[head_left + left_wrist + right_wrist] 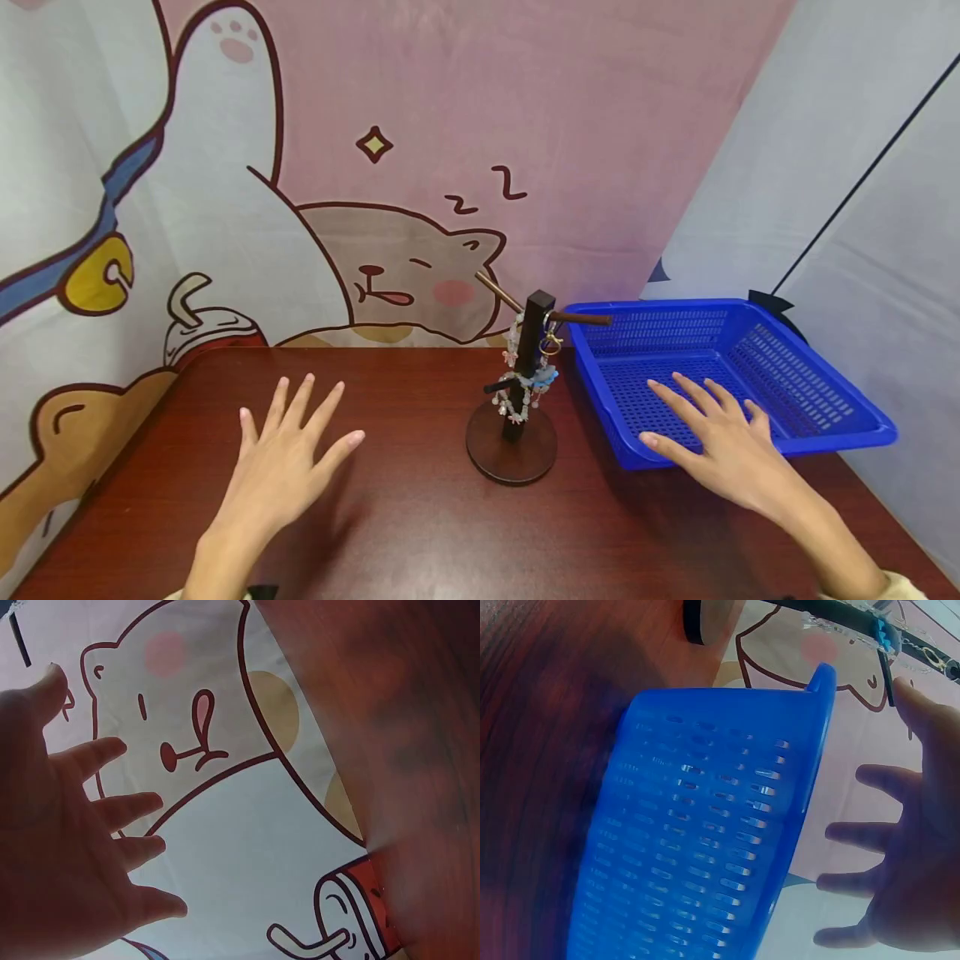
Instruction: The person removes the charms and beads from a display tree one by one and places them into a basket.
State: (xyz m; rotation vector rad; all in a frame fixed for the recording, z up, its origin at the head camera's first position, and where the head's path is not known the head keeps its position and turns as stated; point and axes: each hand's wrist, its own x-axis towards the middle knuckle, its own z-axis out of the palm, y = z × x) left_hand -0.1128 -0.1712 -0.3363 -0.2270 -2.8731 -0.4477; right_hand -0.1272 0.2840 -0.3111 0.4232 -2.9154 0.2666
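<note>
A dark wooden jewelry stand [530, 342] with a round base and side pegs stands upright mid-table. Beaded bracelets [516, 400] hang on its pegs, along with a blue charm [545, 377] and a gold-coloured clasp [552, 342]. My left hand [279, 467], fingers spread, hovers over the table left of the stand and touches nothing. My right hand [731, 454] is also spread and bare of any object, above the near rim of a blue plastic basket [611, 408]. In the right wrist view that hand [915, 847] appears beside the basket [697, 825].
The reddish-brown table [405, 517] reaches back to a cloth backdrop [585, 125] printed with cartoon animals. The perforated basket occupies the table's right side, close to the stand. One peg [585, 318] points toward the basket's rim.
</note>
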